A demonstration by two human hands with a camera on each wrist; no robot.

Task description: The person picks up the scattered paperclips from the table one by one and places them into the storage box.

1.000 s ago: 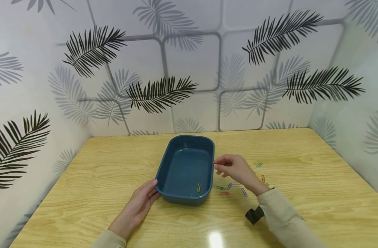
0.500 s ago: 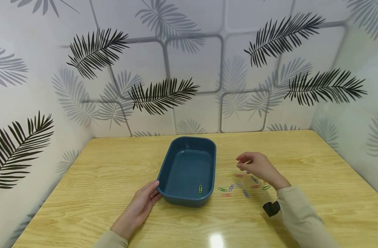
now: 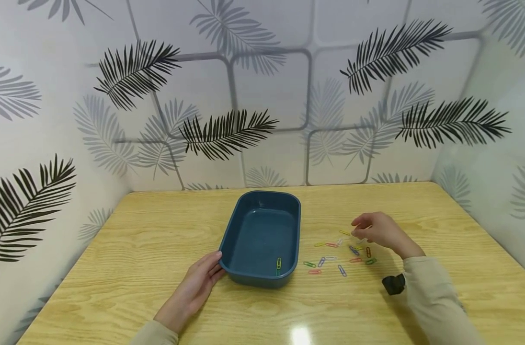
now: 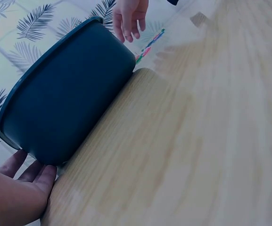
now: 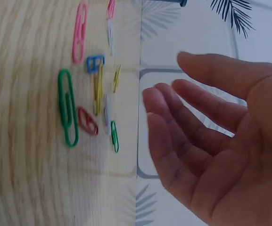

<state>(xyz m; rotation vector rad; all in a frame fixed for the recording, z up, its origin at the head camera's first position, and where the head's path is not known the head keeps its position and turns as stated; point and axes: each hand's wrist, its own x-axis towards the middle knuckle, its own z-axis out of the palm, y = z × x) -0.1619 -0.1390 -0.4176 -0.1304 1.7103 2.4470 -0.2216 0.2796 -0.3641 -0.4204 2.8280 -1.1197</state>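
A dark blue plastic bin (image 3: 262,239) stands on the table, a yellow paper clip (image 3: 279,263) inside its near right corner. Just below that clip is a greenish shape, either another clip or a reflection. My left hand (image 3: 198,280) grips the bin's near left corner, thumb at the rim and fingers against the outer wall (image 4: 70,94). Off to the bin's right, my right hand (image 3: 381,232) hovers over scattered paper clips, fingers loosely bent. Nothing shows between its thumb and fingers in the right wrist view. Below it lie a green paper clip (image 5: 68,108) and a red paper clip (image 5: 87,121).
Several more clips lie between the bin and my right hand, among them a pink paper clip (image 3: 314,271) and a blue paper clip (image 3: 342,270). The wooden table (image 3: 159,220) meets a leaf-patterned wall (image 3: 271,158) at the back.
My right hand has moved from the bin's right rim rightward to above the clips, uncovering several of them. My left hand stays at the bin's corner.
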